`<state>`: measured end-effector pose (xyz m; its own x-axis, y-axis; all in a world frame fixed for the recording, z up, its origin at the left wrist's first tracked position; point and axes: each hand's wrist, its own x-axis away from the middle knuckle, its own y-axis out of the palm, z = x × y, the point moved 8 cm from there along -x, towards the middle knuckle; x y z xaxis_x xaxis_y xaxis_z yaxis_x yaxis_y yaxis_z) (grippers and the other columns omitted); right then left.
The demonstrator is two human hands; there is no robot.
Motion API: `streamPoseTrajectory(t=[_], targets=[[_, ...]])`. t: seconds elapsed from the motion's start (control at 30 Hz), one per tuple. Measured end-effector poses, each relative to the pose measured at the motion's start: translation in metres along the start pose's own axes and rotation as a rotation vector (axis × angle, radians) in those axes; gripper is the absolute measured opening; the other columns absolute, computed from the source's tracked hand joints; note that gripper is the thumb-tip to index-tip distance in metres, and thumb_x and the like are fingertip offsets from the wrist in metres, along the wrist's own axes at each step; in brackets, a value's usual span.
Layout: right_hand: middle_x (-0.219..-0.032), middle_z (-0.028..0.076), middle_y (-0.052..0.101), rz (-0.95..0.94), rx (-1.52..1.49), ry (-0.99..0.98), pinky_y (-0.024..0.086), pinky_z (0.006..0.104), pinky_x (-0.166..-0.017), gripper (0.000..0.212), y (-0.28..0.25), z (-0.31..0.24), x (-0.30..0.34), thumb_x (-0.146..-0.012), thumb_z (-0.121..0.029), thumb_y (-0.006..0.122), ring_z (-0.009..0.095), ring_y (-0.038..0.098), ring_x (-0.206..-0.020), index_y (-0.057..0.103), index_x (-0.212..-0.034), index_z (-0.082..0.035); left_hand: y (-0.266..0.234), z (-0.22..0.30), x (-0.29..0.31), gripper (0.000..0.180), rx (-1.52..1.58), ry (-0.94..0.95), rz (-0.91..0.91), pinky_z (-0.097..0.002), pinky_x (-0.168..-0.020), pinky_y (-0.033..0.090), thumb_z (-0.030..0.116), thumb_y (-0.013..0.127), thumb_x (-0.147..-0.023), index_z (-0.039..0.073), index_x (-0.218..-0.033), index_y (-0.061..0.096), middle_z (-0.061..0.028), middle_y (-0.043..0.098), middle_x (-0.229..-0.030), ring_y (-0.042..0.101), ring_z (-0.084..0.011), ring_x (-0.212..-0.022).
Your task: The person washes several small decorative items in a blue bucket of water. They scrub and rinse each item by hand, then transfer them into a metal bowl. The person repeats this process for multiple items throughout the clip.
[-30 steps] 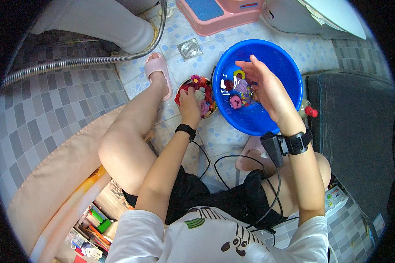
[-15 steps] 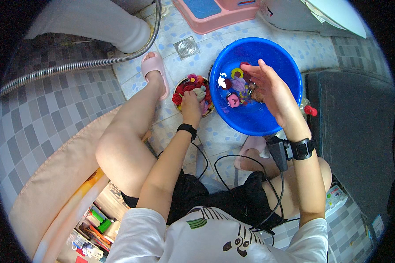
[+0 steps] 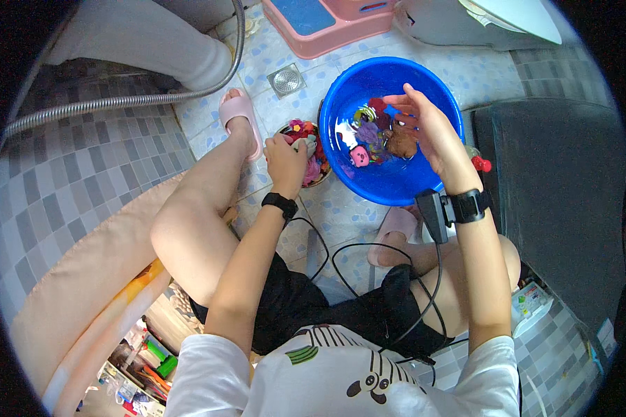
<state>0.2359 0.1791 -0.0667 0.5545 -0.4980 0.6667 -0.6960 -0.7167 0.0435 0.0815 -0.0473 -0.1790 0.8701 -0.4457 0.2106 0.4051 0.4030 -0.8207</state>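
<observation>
My left hand point(image 3: 286, 164) is at the left side of a small round container point(image 3: 316, 185) packed with colourful artificial flowers. Its fingers are bent inward and closed; what they grip is hidden by the hand. Beside the thumb lies a whitish flower point(image 3: 307, 144), with red and pink flowers point(image 3: 312, 168) around it. Over the right part of a blue basin point(image 3: 341, 177), my right hand point(image 3: 430, 132) is raised open, holding nothing. Small items sit in the basin's water: a pink animal-face piece point(image 3: 359, 156), a purple flower point(image 3: 368, 134), a brown piece point(image 3: 401, 144) and a blue star point(image 3: 391, 110).
A pink step stool point(image 3: 313, 45) and a floor drain point(image 3: 286, 81) are beyond the basin. A metal hose point(image 3: 118, 103) curves across the left. Black cables point(image 3: 341, 254) hang between my legs. A bottle with a red cap point(image 3: 481, 164) stands right of the basin, near a dark panel point(image 3: 535, 208).
My left hand has shifted left across the flowers, away from the whitish one. My right hand stays raised over the basin. Pieces in the water have drifted, and a blue star now shows.
</observation>
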Motion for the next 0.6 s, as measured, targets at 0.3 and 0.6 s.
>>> streamPoseTrajectory(t=[0.3,0.6], targets=[[-0.123,0.014,0.058,0.275,-0.073,0.153,0.04,0.0394,-0.094,0.049,-0.042,0.051,-0.016,-0.089,-0.042,0.061,0.026,0.051,-0.113,0.06,-0.124,-0.008,-0.065,0.072,0.024,0.034,0.478,0.117,-0.072,-0.0366,-0.084,0.05,0.016,0.068,-0.082,0.0,-0.11,0.057,-0.0172,0.056,-0.107,0.059,-0.0253,-0.093],[-0.108,0.011,0.058,0.265,0.021,0.1,0.049,0.0418,-0.083,0.046,-0.03,0.069,-0.053,-0.089,-0.036,0.063,0.024,0.055,-0.099,0.052,-0.123,-0.007,-0.063,0.157,0.05,0.032,1.191,-0.238,-0.71,-0.0316,-0.085,0.05,0.023,0.062,-0.093,0.004,-0.118,0.055,-0.0073,0.059,-0.114,0.059,-0.0181,-0.098]])
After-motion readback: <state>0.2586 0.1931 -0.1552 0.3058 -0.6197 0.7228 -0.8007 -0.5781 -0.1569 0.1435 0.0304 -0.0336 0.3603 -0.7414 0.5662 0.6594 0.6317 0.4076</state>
